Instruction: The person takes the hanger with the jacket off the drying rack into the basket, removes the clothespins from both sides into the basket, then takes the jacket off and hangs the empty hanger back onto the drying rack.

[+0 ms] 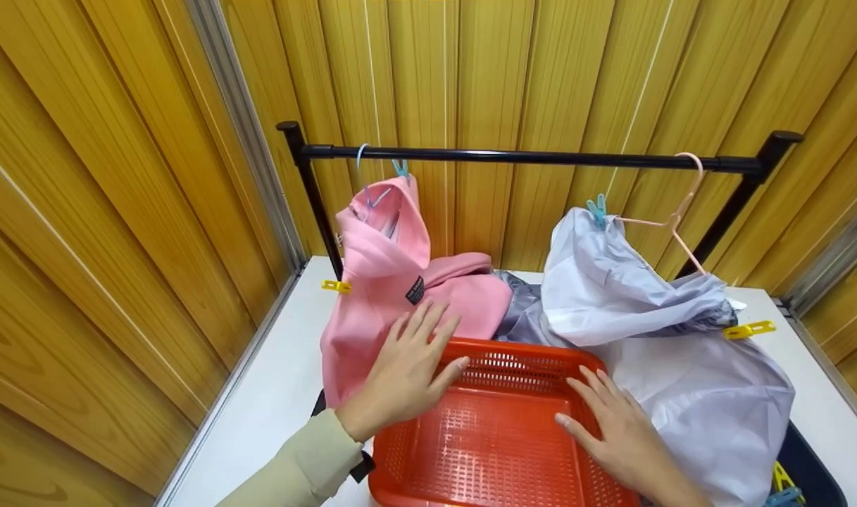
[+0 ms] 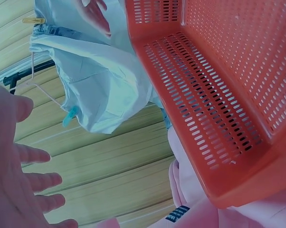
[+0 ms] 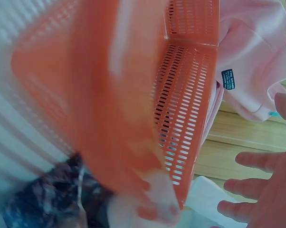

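A red plastic basket (image 1: 498, 443) with slotted walls stands between my hands, with bare mesh showing inside it. My left hand (image 1: 414, 362) hovers over its left side, fingers spread and fairly straight, in front of a pink hooded garment (image 1: 372, 317). Over the right rim is my right hand (image 1: 618, 429), fingers extended, beside a pale grey-white garment (image 1: 717, 394). Neither hand holds anything. In the left wrist view the left palm (image 2: 14, 180) shows loose fingers apart from the basket wall (image 2: 200, 104). The right wrist view shows the right fingers (image 3: 250, 187) likewise apart.
A black rail (image 1: 498, 155) spans the back, carrying a blue hanger (image 1: 361, 165) and a pink hanger (image 1: 692, 186). Blue pegs (image 1: 597, 211) and yellow pegs (image 1: 750, 329) grip the garments. A dark tray (image 1: 819, 465) with pegs sits front right. Wood-patterned walls enclose the white table (image 1: 238, 429).
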### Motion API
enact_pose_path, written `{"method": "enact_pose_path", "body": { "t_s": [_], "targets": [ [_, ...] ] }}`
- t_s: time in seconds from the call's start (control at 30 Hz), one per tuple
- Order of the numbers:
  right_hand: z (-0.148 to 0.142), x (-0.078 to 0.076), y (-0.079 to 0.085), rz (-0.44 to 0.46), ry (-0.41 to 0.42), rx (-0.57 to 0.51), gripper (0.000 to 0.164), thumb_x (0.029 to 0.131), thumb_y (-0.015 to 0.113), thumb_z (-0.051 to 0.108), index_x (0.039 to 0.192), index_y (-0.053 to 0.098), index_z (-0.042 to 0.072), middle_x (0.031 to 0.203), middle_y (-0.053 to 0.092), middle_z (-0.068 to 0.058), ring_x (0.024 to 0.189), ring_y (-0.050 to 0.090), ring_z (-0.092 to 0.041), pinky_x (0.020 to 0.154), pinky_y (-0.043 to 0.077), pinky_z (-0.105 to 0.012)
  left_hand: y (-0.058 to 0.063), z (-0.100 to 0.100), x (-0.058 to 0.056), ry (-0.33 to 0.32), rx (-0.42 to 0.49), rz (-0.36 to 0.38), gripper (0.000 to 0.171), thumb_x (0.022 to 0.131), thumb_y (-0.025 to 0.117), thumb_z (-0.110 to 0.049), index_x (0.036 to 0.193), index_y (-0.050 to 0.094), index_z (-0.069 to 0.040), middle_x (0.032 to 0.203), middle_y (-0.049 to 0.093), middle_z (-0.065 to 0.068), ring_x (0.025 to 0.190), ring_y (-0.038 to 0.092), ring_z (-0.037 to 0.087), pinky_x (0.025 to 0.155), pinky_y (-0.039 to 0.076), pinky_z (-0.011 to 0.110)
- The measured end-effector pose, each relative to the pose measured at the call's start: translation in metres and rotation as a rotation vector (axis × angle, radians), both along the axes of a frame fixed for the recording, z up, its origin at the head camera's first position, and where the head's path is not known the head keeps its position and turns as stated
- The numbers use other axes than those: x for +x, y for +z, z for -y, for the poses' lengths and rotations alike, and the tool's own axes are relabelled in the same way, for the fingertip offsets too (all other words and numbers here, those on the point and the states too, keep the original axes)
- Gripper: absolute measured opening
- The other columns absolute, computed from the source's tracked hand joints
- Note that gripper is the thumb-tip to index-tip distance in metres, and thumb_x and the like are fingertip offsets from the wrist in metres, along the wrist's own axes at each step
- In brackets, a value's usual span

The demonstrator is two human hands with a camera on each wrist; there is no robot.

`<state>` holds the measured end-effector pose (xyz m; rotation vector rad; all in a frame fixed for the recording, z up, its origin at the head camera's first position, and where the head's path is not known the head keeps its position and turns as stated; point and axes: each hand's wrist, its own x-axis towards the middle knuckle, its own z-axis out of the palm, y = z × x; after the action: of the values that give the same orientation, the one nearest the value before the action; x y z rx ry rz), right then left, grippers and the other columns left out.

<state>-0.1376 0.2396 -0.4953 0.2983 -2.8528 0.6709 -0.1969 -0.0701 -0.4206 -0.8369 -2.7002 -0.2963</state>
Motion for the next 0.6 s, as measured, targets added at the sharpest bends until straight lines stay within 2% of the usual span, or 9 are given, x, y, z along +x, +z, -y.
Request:
{"method": "enact_pose_path", "body": {
  "t_s": [0.13, 0.33, 0.6],
  "targets": [
    [-0.001, 0.003, -0.005, 0.03, -0.012, -0.018, 0.064, 0.089, 0.058, 0.055, 0.137, 0.054, 0.012, 0.151, 0.042, -0.012, 0.141, 0.032, -0.041, 0.11, 0.022, -0.064, 0.0, 0.007, 0.003, 0.017, 0.027, -0.004, 0.063, 0.099, 0.033, -0.054, 0.152, 0.03, -0.02, 0.161, 0.025, 0.002, 0.15, 0.016, 0.025, 0.118, 0.022, 0.051],
    [-0.002, 0.004, -0.013, 0.034, -0.015, -0.066, 0.063, 0.088, 0.062, 0.053, 0.135, 0.055, 0.012, 0.15, 0.042, -0.012, 0.141, 0.032, -0.04, 0.111, 0.023, -0.06, 0.0, 0.015, 0.006, 0.035, 0.058, -0.004, 0.062, 0.099, 0.035, -0.053, 0.152, 0.03, -0.021, 0.161, 0.024, 0.002, 0.149, 0.021, 0.027, 0.118, 0.022, 0.05],
    [0.001, 0.004, -0.023, -0.032, -0.016, -0.112, 0.058, 0.086, 0.067, 0.046, 0.132, 0.058, 0.01, 0.15, 0.042, -0.015, 0.138, 0.036, -0.041, 0.109, 0.026, -0.06, 0.003, 0.022, 0.011, 0.055, 0.103, -0.02, 0.062, 0.099, 0.037, -0.052, 0.152, 0.031, -0.021, 0.16, 0.025, 0.001, 0.148, 0.022, 0.026, 0.118, 0.023, 0.049]
  ]
}}
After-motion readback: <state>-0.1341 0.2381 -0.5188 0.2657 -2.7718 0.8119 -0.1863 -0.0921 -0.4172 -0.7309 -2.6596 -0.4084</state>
